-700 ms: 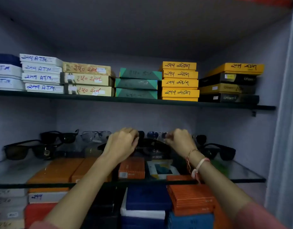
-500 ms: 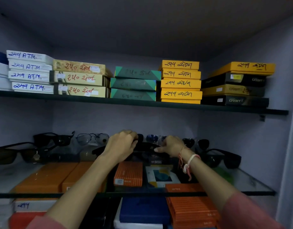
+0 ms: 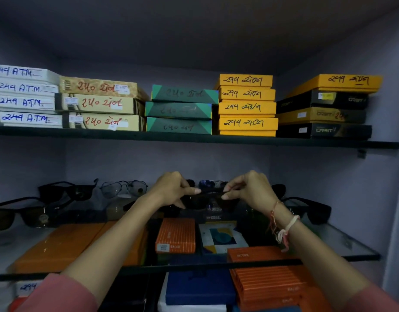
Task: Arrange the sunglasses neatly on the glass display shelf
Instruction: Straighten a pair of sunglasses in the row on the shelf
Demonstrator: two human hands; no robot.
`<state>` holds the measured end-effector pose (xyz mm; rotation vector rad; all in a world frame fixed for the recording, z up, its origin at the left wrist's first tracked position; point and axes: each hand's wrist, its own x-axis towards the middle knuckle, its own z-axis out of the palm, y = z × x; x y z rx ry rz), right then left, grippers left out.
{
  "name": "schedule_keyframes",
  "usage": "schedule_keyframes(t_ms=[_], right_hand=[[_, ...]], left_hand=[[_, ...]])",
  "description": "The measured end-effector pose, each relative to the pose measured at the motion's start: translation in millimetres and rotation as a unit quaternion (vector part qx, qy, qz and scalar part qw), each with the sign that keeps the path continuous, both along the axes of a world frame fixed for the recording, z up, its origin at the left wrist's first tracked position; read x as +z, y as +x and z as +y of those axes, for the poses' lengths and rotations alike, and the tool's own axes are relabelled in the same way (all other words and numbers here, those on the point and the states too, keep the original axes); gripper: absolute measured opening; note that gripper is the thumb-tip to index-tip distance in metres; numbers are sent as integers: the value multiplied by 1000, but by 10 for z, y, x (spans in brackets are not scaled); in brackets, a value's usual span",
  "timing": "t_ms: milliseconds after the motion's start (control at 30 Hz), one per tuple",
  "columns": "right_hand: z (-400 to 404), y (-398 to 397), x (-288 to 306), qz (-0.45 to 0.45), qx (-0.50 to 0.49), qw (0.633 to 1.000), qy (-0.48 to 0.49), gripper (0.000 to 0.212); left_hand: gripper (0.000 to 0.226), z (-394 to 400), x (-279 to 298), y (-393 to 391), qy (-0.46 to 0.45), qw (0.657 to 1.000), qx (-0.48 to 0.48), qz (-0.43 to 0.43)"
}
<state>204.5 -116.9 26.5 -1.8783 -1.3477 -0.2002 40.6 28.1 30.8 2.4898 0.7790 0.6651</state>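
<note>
Both hands hold one pair of dark sunglasses (image 3: pixel 199 200) just above the middle of the glass display shelf (image 3: pixel 342 242). My left hand (image 3: pixel 171 190) pinches its left end, my right hand (image 3: pixel 250 190) pinches its right end. More sunglasses stand in a row along the back: black pairs at far left (image 3: pixel 23 213) and left (image 3: pixel 65 191), a clear-lensed metal pair (image 3: pixel 124 188), a blue-lensed pair (image 3: pixel 210 184) behind my hands, and a black pair (image 3: pixel 311 209) at right.
Flat labelled boxes are stacked on the upper shelf (image 3: pixel 194 139): white, beige, green, yellow and black. Under the glass lie orange boxes (image 3: pixel 176 235), a Diesel box (image 3: pixel 214 217) and blue boxes (image 3: pixel 200 287). Purple walls close in both sides.
The view has shifted slightly. My hands have drawn a little apart along the dark sunglasses, fingers now pinching its two ends; the pair stays above the shelf's middle.
</note>
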Motion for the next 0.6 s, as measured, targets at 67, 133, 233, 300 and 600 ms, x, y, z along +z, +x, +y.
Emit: schedule_keyframes(t_ms=[67,133,233,300,600], right_hand=[[-79,-29,11,-30,-16,999,2,23],[-156,-67,38,-45,-27,999,1,30],[-256,-83,113,-29,-15,999,29,35],[-299,-39,167,-29,-33,998,54,33],[-390,228,237,-58,-169,984,10,14]], left_hand=[[26,-47,26,2,0,1000,-15,5],[23,-106,56,21,33,999,-17,8],[24,-167,81,60,98,995,-13,-8],[26,-186,77,77,123,992,-12,-26],[29,-325,146,250,190,981,31,-29]])
